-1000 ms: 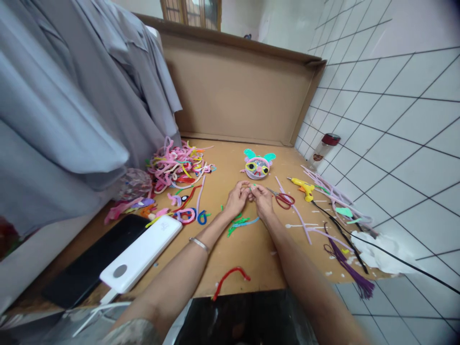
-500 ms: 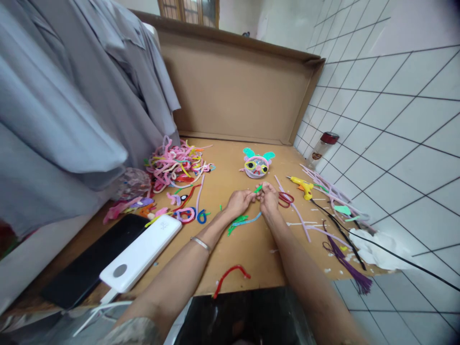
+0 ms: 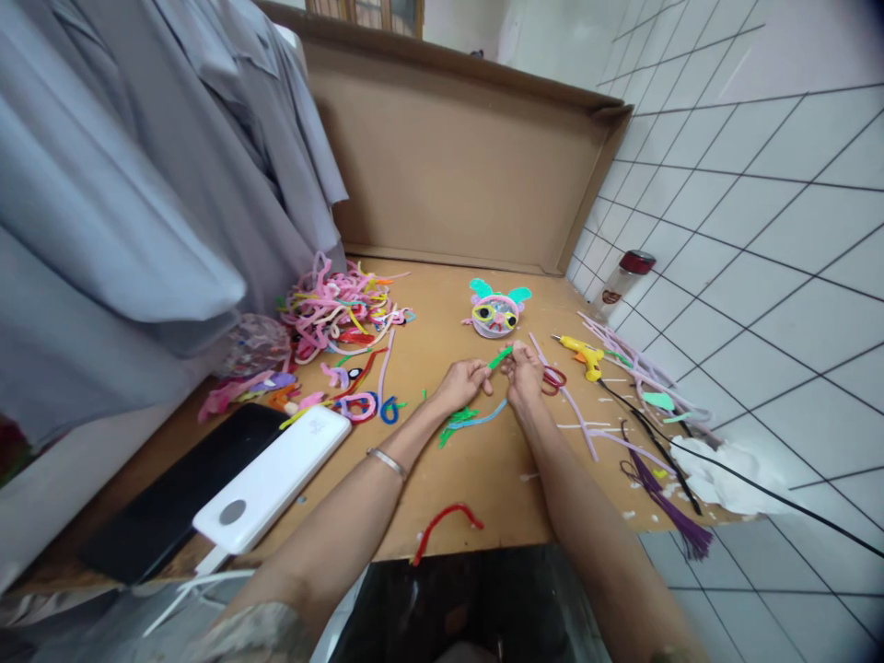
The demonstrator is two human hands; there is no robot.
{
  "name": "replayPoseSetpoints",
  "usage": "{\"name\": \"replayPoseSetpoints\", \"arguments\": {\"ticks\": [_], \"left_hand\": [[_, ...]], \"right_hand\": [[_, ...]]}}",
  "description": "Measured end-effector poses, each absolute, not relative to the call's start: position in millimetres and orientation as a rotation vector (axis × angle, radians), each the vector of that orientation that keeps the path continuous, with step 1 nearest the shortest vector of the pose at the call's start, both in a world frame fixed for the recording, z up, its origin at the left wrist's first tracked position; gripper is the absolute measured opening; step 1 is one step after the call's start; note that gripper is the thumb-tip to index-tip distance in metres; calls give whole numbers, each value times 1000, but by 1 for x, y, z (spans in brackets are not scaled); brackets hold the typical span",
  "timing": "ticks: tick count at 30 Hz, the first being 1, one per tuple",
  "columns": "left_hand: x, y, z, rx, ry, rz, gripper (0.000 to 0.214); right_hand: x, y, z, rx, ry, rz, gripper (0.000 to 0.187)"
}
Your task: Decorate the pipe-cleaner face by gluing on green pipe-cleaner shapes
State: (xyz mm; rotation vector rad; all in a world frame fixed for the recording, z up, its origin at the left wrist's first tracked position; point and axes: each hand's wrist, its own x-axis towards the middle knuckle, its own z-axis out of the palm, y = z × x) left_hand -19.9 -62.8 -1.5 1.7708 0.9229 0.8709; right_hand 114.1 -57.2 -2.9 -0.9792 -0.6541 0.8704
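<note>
Between my two hands stretches a short green pipe cleaner piece. My left hand pinches its lower left end, and the fingers of my right hand close on its upper right end. Under and beside my left wrist lie several green pieces with a light blue pipe cleaner next to them. Just right of my right hand rest red-handled scissors, their blades hidden. Beyond my hands stands a small round animal-face ornament with teal ears and yellow-rimmed eyes.
A tangled pipe cleaner pile sits at left, near a white power bank and a black phone. At right are a yellow glue gun with its cord, lilac pipe cleaners, a purple tassel and a jar.
My hands have moved slightly apart, so more of the green piece shows between them. The view has shifted a little; the things on the table stay where they were.
</note>
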Motion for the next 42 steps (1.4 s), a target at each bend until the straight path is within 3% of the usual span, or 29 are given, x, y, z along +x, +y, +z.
{"name": "replayPoseSetpoints", "arguments": {"ticks": [13, 34, 42], "left_hand": [[-17, -68, 8, 1851, 851, 787, 33], [-15, -72, 5, 1752, 893, 718, 25], [-14, -71, -1, 1627, 851, 820, 28]], "right_hand": [[118, -53, -1, -1031, -508, 823, 30], [124, -55, 4, -908, -351, 1063, 22], [133, -60, 14, -863, -595, 940, 25]]}}
